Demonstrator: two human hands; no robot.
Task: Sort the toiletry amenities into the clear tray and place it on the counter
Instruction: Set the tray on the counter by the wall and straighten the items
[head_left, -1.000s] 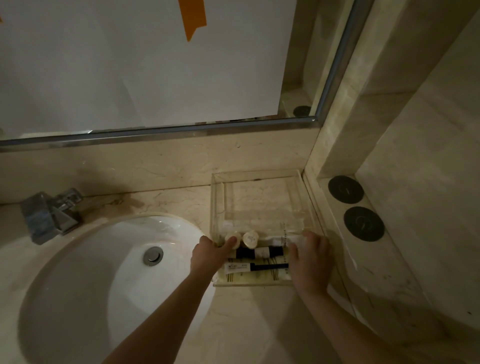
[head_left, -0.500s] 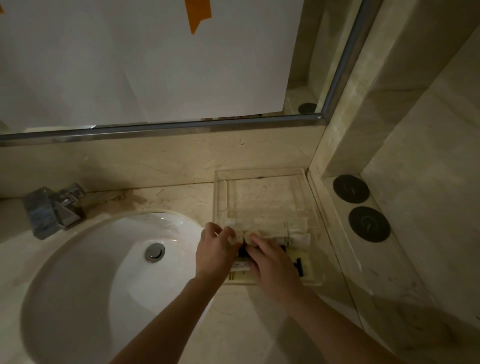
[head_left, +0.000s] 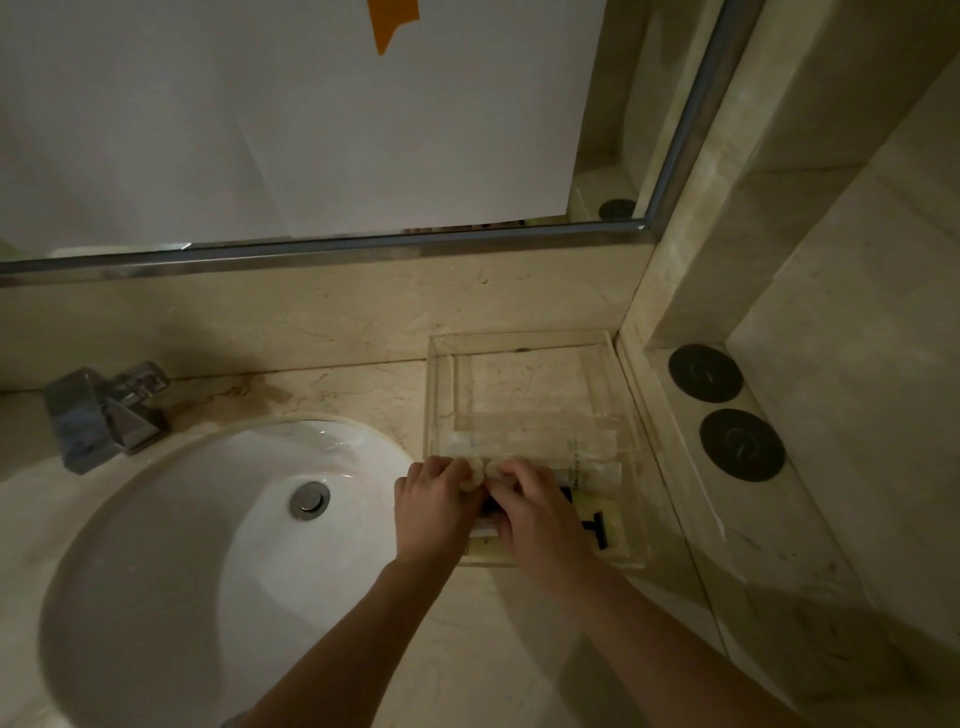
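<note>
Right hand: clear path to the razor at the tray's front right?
Probably yes. The razor lies uncovered in the clear tray, just right of the right hand; nothing lies between them.

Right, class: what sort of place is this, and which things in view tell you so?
Probably a hotel bathroom: a white oval sink with a chrome tap set in a beige marble counter, a wall mirror above, and a clear plastic tray holding small toiletries.
</note>
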